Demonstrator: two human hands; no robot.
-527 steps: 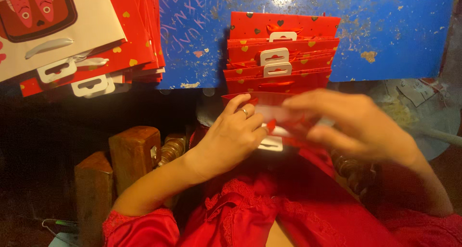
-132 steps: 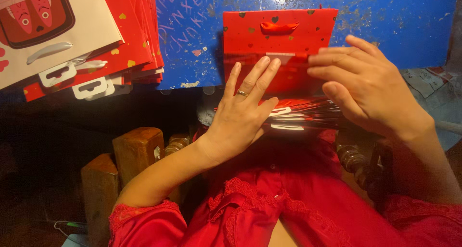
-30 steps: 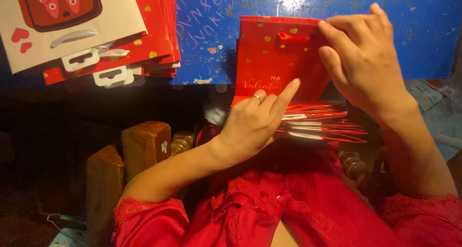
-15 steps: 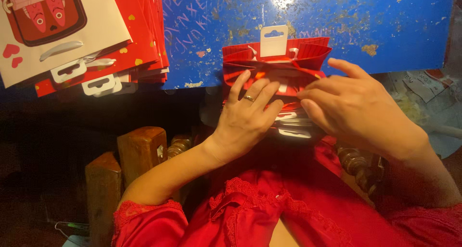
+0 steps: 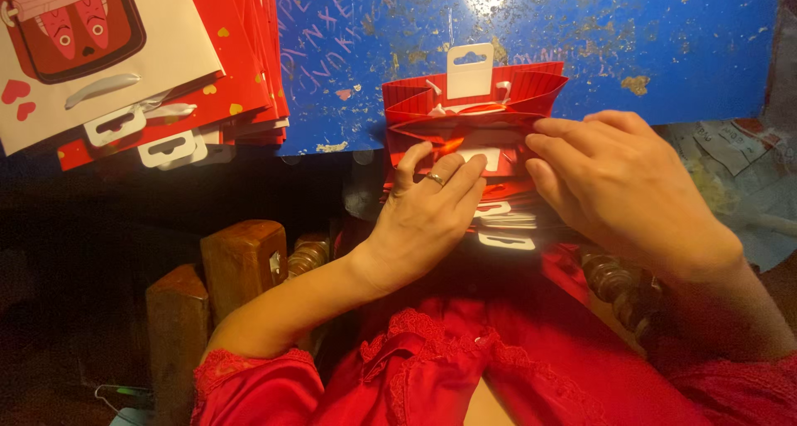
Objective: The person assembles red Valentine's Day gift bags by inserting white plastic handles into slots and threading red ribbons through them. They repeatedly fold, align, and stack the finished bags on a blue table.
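Observation:
A small red paper gift bag (image 5: 473, 115) with a white hang tab lies partly folded on the near edge of a blue surface. My left hand (image 5: 427, 218), with a ring on one finger, lies flat on the bag's lower left, fingers apart. My right hand (image 5: 618, 185) grips the bag's right side with bent fingers. Below my hands lies a stack of flat red bags (image 5: 506, 227) with white hang tabs, partly hidden by both hands.
A pile of red and white gift bags (image 5: 141, 69) lies at the upper left on the scratched blue surface (image 5: 664, 36). Dark wooden posts (image 5: 241, 264) stand at the lower left. Crumpled printed paper (image 5: 739, 156) lies at the right. Red clothing covers my lap.
The red bag, held upright a second ago, has been folded down and flattened. My right hand came down from its top to its right side; my left hand stays pressing on it.

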